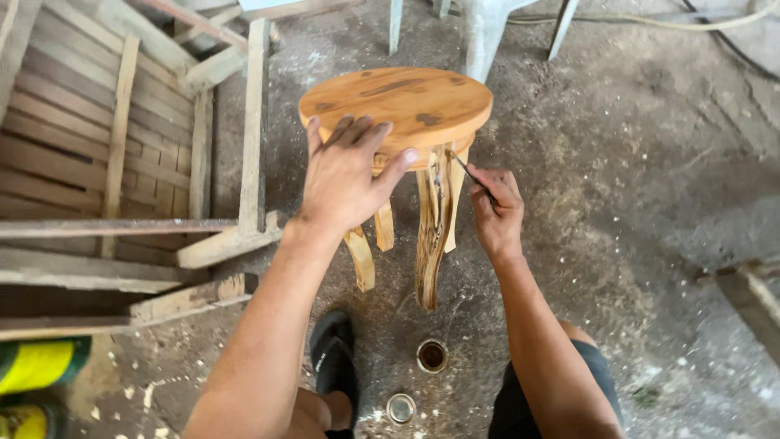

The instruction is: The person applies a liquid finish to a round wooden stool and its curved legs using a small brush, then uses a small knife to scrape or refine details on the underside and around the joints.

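Stool: a small round wooden stool (396, 102) stands in the middle of the scene on a dusty concrete floor (650, 187), its orange-brown seat marked with darker patches.
Legs: the nearest stool leg (432, 236) shows rough streaked grain; further legs show behind it and to its left.
Left hand: the left hand (345, 175) lies palm down on the near edge of the seat, fingers spread and flat on the top, thumb hooked over the rim; it presses rather than clasps.
Right hand: the right hand (494, 210) is just right of the legs, below the seat, fingers pinched around a thin brush (470, 172) whose tip meets the top of a leg under the seat edge.
Near floor: an open small tin (431, 355) and a round lid (400, 407) lie below the stool, between the person's knees; a black shoe (333, 354) is to their left.
Left side: a slatted wooden frame (122, 138) fills the left part of the scene.
Far side: pale grey legs of another piece of furniture (486, 28) stand beyond the stool.
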